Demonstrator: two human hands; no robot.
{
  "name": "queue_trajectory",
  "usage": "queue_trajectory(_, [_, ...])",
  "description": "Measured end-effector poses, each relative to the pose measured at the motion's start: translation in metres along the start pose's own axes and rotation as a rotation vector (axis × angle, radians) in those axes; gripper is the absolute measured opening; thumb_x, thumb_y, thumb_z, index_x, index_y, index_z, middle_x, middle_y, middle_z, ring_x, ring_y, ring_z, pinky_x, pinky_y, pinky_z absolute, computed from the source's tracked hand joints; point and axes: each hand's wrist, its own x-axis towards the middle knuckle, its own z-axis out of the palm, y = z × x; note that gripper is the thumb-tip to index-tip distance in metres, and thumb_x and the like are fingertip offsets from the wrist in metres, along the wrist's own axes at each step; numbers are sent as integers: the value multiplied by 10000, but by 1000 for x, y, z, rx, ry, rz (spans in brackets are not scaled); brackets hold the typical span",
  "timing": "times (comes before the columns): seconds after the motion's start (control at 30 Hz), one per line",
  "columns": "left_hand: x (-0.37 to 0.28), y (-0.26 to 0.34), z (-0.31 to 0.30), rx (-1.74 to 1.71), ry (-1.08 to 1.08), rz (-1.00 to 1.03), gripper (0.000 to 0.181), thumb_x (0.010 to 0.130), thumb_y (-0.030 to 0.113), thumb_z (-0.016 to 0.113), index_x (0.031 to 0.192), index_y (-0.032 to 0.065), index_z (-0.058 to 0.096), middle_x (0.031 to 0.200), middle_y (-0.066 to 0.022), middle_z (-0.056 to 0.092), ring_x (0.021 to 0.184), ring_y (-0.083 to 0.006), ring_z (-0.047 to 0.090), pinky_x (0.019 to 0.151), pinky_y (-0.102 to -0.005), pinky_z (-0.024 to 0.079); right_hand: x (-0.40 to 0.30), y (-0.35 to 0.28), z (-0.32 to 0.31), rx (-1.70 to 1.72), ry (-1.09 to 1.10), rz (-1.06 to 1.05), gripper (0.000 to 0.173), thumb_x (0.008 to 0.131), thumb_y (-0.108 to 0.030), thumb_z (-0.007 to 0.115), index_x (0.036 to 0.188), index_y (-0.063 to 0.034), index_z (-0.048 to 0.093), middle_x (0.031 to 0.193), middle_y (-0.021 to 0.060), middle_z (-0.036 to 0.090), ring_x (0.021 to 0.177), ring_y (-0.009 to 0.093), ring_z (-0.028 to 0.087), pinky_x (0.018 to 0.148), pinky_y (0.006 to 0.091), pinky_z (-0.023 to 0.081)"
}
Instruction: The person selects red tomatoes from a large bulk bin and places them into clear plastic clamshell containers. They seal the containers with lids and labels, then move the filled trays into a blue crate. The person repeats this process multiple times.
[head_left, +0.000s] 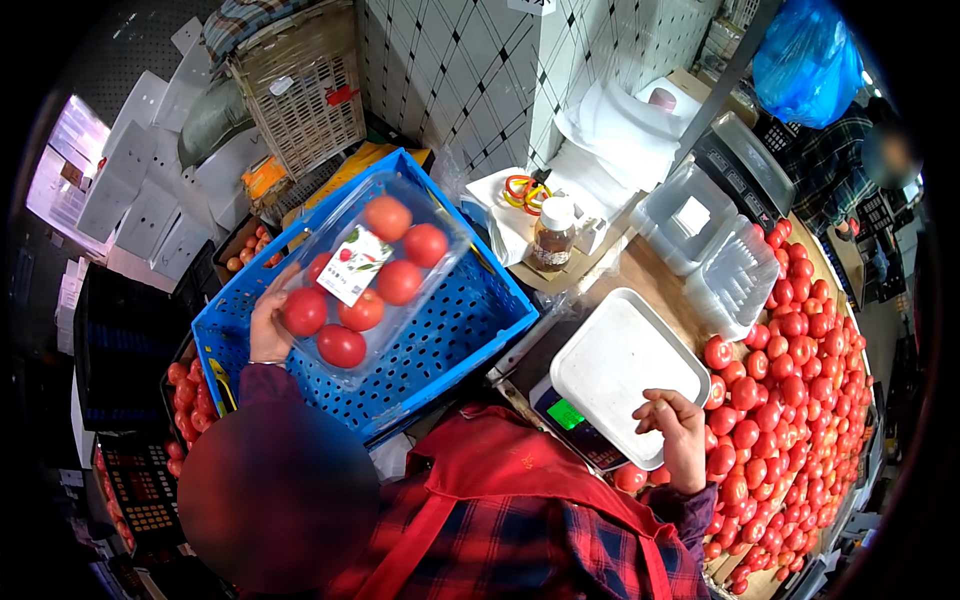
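My left hand (271, 324) grips the near left side of a transparent plastic clamshell box (409, 319) that holds several red tomatoes (399, 282). A printed label (355, 266) is on its top. The box is over a blue perforated plastic crate (472, 319), tilted within its rim. My right hand (679, 435) hovers at the near right edge of a white scale tray (626, 360), its fingers loosely curled and apart with nothing visible between them. Below the tray, a digital scale's green display (565, 413) is lit.
A large heap of tomatoes (795, 390) covers the table's right side. Stacked transparent boxes (686, 217) stand behind the scale. Near the tiled wall are a lidded jar (555, 232) and rubber bands (525, 193). At far right, another person's plaid sleeve (840, 172) shows.
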Motion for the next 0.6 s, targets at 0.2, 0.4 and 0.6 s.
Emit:
queue_trajectory(0.2, [61, -58, -91, 10, -11, -104, 499, 827, 111, 547, 1302, -43, 532, 1050, -90, 666, 949, -156, 645, 829, -301, 518, 49, 2, -26, -105, 75, -18, 245, 970, -121, 518, 1089, 76, 603, 813, 84, 671, 647, 116, 612, 626, 237, 493])
queue_trajectory(0.4, [149, -109, -68, 130, 192, -116, 336, 819, 77, 611, 1137, -24, 644, 1056, -106, 673, 946, -198, 654, 820, -296, 512, 100, 22, -92, -103, 244, -18, 273, 963, -175, 531, 1106, 46, 603, 803, 61, 669, 624, 106, 596, 583, 224, 477])
queue_trajectory(0.6, [159, -148, -26, 1201, 408, 443, 444, 716, 134, 697, 1134, 0, 635, 1102, -198, 643, 983, -332, 627, 900, -390, 492, 163, 43, -180, -335, 551, -175, 244, 937, -153, 566, 1073, 27, 657, 836, 34, 666, 649, 86, 594, 543, 216, 452])
